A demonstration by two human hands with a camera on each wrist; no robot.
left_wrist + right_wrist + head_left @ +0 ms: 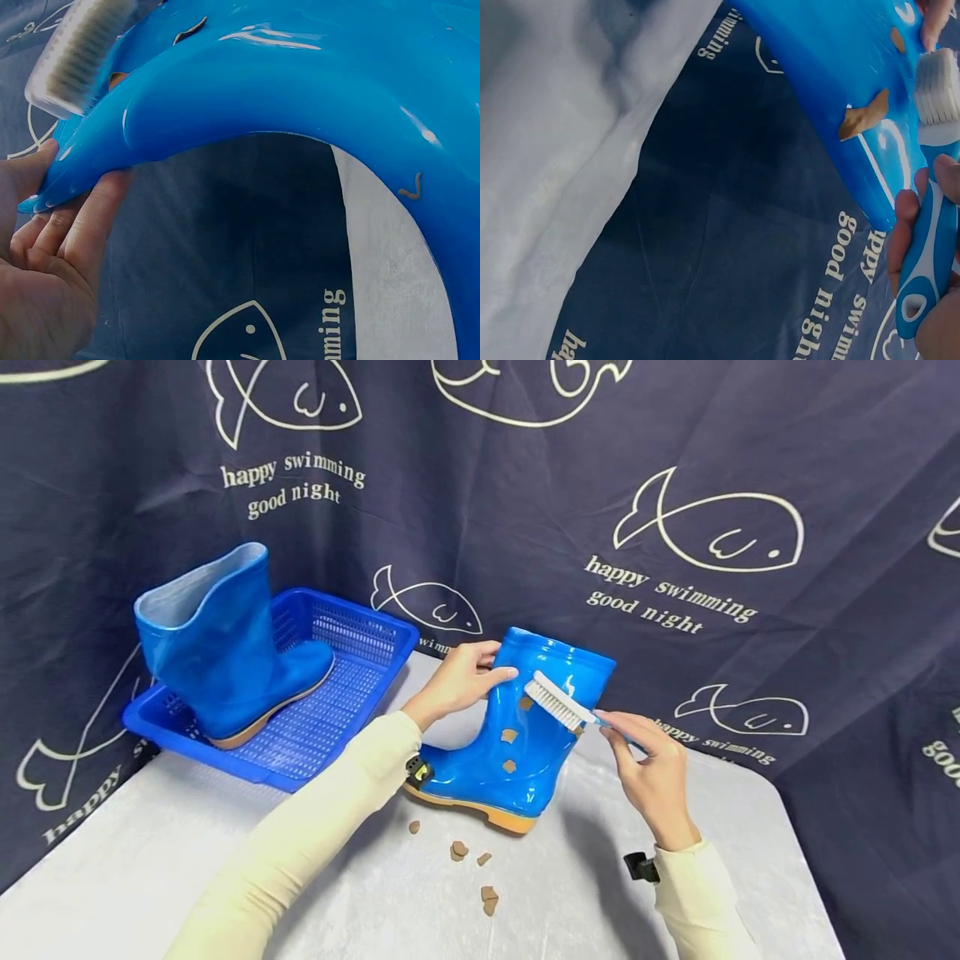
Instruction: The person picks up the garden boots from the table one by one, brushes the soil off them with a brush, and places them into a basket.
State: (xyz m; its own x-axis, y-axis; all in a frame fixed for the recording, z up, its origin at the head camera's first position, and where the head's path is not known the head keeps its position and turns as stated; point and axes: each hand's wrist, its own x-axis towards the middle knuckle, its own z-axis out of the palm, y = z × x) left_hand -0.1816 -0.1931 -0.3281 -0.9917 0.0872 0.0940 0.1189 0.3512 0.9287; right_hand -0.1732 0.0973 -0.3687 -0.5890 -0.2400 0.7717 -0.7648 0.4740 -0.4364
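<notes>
A glossy blue rain boot (480, 768) with a tan sole stands on the table, its toe to the left. My left hand (459, 681) grips the front of its shaft near the top, thumb on the near face; in the left wrist view the fingers (94, 225) lie under the boot's edge. Several brown patches (508, 736) stick to the boot. My right hand (651, 768) holds a brush (557, 702) by its blue-and-white handle (922, 255). White bristles lie over the upper shaft, beside a brown patch; whether they touch it I cannot tell.
Another blue boot (225, 652) stands upright in a blue plastic basket (360, 610) at the left. Several brown fragments (459, 850) lie on the pale table (420, 918) before the held boot. A dark curtain (480, 510) with fish drawings hangs behind the table.
</notes>
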